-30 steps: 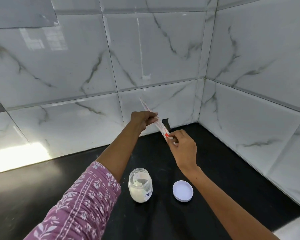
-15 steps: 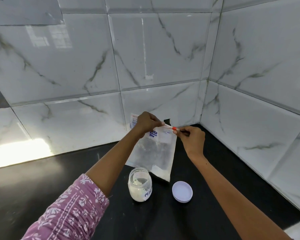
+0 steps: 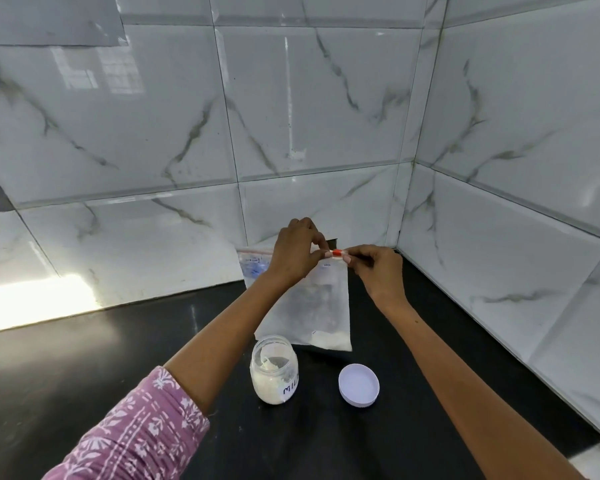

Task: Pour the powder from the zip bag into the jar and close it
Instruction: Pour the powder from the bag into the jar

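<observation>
I see both hands pinching the zip bag (image 3: 312, 306) top: left hand (image 3: 297, 252), right hand (image 3: 378, 271); open jar (image 3: 274, 370) and lid (image 3: 358, 384) stand mid-desk (image 3: 84, 358).

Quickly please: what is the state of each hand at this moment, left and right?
Left hand: closed, pinching the top strip of the zip bag.
Right hand: closed, pinching the same strip at its right end.

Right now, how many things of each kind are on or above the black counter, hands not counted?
Zip bag: 1
Jar: 1
Lid: 1
Total: 3
</observation>
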